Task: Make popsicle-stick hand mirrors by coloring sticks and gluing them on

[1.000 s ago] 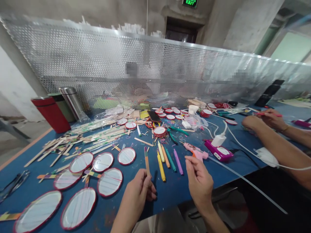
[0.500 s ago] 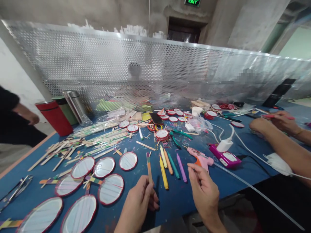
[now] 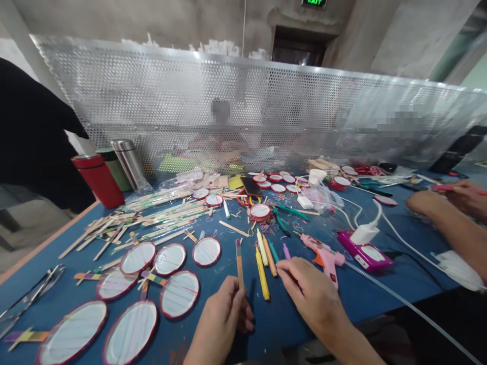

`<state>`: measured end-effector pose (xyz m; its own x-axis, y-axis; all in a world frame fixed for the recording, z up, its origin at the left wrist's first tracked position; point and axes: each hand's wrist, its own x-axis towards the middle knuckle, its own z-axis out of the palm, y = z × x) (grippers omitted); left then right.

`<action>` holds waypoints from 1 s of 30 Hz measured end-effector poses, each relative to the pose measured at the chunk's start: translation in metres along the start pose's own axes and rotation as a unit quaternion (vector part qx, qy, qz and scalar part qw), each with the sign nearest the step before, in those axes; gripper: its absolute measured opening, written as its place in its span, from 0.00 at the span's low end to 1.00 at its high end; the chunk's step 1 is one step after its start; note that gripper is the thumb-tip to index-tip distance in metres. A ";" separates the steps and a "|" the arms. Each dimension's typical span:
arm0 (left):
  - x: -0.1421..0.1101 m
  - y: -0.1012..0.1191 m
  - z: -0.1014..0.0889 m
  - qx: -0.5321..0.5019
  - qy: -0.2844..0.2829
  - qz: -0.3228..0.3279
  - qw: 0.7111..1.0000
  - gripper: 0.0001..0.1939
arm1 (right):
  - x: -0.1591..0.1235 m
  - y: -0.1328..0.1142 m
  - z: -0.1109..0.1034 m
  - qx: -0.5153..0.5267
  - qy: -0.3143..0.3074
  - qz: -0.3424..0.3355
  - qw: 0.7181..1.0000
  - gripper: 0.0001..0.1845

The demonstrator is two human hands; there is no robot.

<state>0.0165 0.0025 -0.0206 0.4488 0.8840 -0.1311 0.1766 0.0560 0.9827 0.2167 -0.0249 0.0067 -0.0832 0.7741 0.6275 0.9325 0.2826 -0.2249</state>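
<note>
Upright in my left hand [image 3: 224, 317] is a wooden craft stick [image 3: 239, 261], pinched between thumb and fingers; its upper part is coloured purple, green and orange. My right hand [image 3: 310, 291] reaches over the row of markers, its bent fingers closed at the lower end of a teal marker [image 3: 273, 250]. That end is hidden by the fingertips, and the marker still lies on the table. A purple marker [image 3: 286, 250] is partly covered by the same hand. Beside them lie a yellow marker [image 3: 262, 274], a pale yellow one [image 3: 262, 248] and an orange one [image 3: 270, 256].
Several round fans [image 3: 179, 294] with red rims lie at left, near scissors [image 3: 34, 296] and loose sticks [image 3: 102, 230]. At right are a pink glue gun [image 3: 321, 253], a purple power strip [image 3: 364, 252] with cables, and another person's arm [image 3: 449, 218]. A red flask [image 3: 99, 180] stands back left.
My right hand has moved left from beside the glue gun onto the teal marker's end. My left hand keeps the stick upright. The view has shifted slightly left; a dark-clothed person at left fills more of it.
</note>
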 end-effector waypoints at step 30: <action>-0.003 0.001 -0.001 0.015 0.005 0.012 1.000 0.13 | 0.012 0.018 0.034 -0.125 -0.165 -0.067 0.976 0.08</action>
<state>0.0145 -0.0001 -0.0194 0.4435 0.8899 -0.1066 0.1932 0.0213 0.9809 0.2207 0.0084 -0.0154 -0.2804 0.8914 0.3560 0.9587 0.2787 0.0571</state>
